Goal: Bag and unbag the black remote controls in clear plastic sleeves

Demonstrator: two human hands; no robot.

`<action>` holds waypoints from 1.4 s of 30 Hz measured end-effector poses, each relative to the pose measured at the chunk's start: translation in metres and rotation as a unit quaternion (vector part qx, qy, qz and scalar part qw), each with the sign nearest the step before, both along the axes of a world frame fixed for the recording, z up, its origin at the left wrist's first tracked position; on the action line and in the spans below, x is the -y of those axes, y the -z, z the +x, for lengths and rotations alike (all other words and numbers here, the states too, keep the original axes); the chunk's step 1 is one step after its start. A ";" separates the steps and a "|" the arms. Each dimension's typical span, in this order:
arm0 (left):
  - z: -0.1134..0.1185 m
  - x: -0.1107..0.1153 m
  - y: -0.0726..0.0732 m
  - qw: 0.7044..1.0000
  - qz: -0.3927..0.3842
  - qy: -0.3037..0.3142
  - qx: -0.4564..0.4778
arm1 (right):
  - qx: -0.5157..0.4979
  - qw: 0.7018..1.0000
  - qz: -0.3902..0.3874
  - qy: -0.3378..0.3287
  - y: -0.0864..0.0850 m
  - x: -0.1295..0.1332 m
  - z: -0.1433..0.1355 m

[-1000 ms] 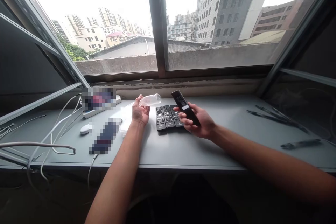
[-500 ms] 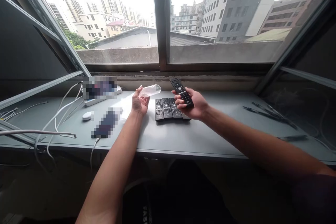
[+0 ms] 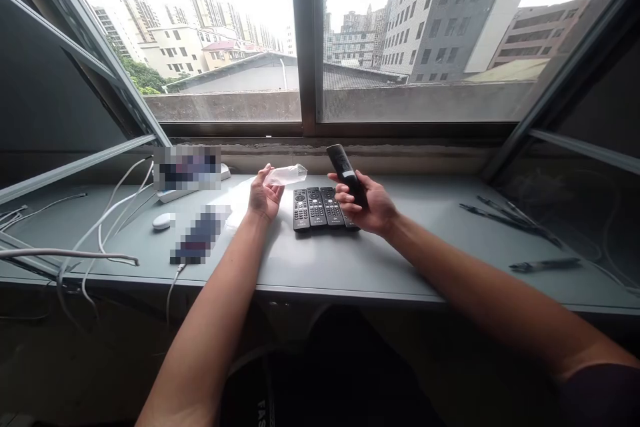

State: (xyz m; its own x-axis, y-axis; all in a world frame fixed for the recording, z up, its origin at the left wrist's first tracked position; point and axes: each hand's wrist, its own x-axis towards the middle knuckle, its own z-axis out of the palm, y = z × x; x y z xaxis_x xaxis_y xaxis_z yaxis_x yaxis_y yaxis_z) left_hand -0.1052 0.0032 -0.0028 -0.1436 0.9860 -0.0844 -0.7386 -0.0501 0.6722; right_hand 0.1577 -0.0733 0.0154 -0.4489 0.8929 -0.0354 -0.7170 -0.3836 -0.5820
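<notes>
My left hand pinches a clear plastic sleeve, its far end pointing right. In my right hand is a black remote control, held tilted with its smooth back and a small white label showing. Below and between the hands, several black remotes lie side by side on the grey desk, their buttons facing up. The fingers of my right hand partly cover the rightmost one. The sleeve and the held remote are apart from each other.
A pixelated phone-like object with a white cable lies at the left, near a round white item. A power strip stands behind, with loose white cables. Dark pens or cables lie at the right. A window rises behind.
My right hand has turned the remote over, from its buttons showing to its back showing. My left hand keeps the sleeve in nearly the same place.
</notes>
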 end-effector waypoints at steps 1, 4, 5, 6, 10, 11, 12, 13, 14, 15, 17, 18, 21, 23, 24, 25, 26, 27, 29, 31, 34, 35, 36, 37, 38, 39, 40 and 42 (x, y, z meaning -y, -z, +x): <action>0.000 0.000 0.000 1.000 0.002 0.001 -0.003 | 0.014 1.000 0.003 0.020 0.001 0.001 -0.001; -0.001 0.000 0.001 1.000 0.006 0.002 -0.001 | 0.054 0.997 -0.005 0.049 0.004 0.002 -0.002; -0.001 0.000 0.001 1.000 0.005 0.003 0.001 | 0.056 0.997 -0.012 0.047 0.005 0.003 -0.002; 0.000 0.000 0.000 1.000 0.004 0.002 0.002 | 0.053 0.998 -0.018 0.043 0.006 0.002 -0.002; 0.001 0.001 -0.001 1.000 0.002 0.002 -0.005 | 0.029 0.999 -0.002 0.026 0.006 0.003 -0.002; 0.002 0.001 -0.001 1.000 0.004 0.003 -0.008 | 0.026 0.999 0.006 0.019 0.006 0.004 -0.002; 0.002 0.001 -0.001 1.000 0.005 0.004 -0.011 | 0.025 1.000 0.013 0.011 0.005 0.004 -0.002; 0.002 0.001 -0.001 1.000 0.006 0.006 -0.014 | 0.025 1.000 0.018 0.002 0.006 0.004 -0.001; 0.002 0.001 -0.001 1.000 0.006 0.007 -0.017 | 0.027 0.999 0.021 -0.006 0.006 0.005 -0.001; 0.003 0.001 -0.002 1.000 0.005 0.008 -0.019 | 0.030 0.999 0.024 -0.010 0.006 0.005 -0.001; 0.003 0.001 -0.002 1.000 0.003 0.008 -0.020 | 0.041 0.999 0.030 -0.012 0.008 0.005 -0.001; 0.003 0.001 -0.002 1.000 0.002 0.008 -0.019 | 0.048 0.998 0.037 -0.007 0.009 0.004 -0.002; 0.002 0.002 -0.003 1.000 0.004 0.007 -0.019 | 0.090 0.993 0.076 0.022 0.013 0.002 -0.004; 0.001 0.001 -0.002 1.000 0.007 0.005 -0.023 | 0.135 0.981 0.126 0.052 0.017 0.000 -0.006; 0.000 0.000 -0.001 1.000 0.008 0.005 -0.025 | 0.159 0.972 0.160 0.071 0.019 -0.001 -0.006; -0.001 -0.001 -0.001 1.000 0.010 0.004 -0.026 | 0.184 0.958 0.197 0.093 0.021 -0.002 -0.007; -0.001 -0.002 0.000 1.000 0.011 0.005 -0.027 | 0.209 0.942 0.236 0.118 0.023 -0.004 -0.006; -0.002 -0.003 0.001 1.000 0.011 0.006 -0.028 | 0.233 0.922 0.273 0.143 0.025 -0.005 -0.006; -0.002 -0.004 0.002 0.999 0.011 0.011 -0.031 | 0.287 0.877 0.338 0.185 0.027 -0.008 -0.003; -0.002 -0.005 0.003 0.999 0.010 0.016 -0.035 | 0.335 0.828 0.394 0.216 0.029 -0.010 0.000; -0.002 -0.005 0.003 0.999 0.011 0.018 -0.034 | 0.374 0.773 0.452 0.242 0.030 -0.012 0.003; -0.002 -0.004 0.003 0.999 0.011 0.017 -0.032 | 0.378 0.764 0.463 0.242 0.030 -0.012 0.004; -0.002 -0.004 0.002 0.999 0.011 0.017 -0.032 | 0.382 0.759 0.470 0.239 0.030 -0.012 0.003; -0.002 -0.003 0.002 0.999 0.011 0.017 -0.031 | 0.386 0.756 0.475 0.235 0.030 -0.012 0.003; -0.002 -0.003 0.001 0.999 0.011 0.016 -0.030 | 0.389 0.755 0.476 0.230 0.030 -0.011 0.002; -0.001 -0.003 0.001 0.999 0.011 0.016 -0.029 | 0.391 0.756 0.474 0.224 0.030 -0.010 0.002; -0.001 -0.003 0.001 0.999 0.011 0.016 -0.030 | 0.392 0.759 0.471 0.217 0.030 -0.010 0.002; -0.001 -0.003 0.001 0.999 0.010 0.016 -0.033 | 0.388 0.770 0.463 0.208 0.029 -0.009 0.001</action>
State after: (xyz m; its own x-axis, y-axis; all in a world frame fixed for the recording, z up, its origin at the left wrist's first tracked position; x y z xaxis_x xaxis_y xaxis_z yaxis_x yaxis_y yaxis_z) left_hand -0.1065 0.0058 -0.0037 -0.1167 0.9915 -0.0570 -0.6947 -0.0405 0.7182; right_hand 0.1589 -0.0648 -0.0137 -0.2820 0.7573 0.5890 0.0348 0.6216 -0.7826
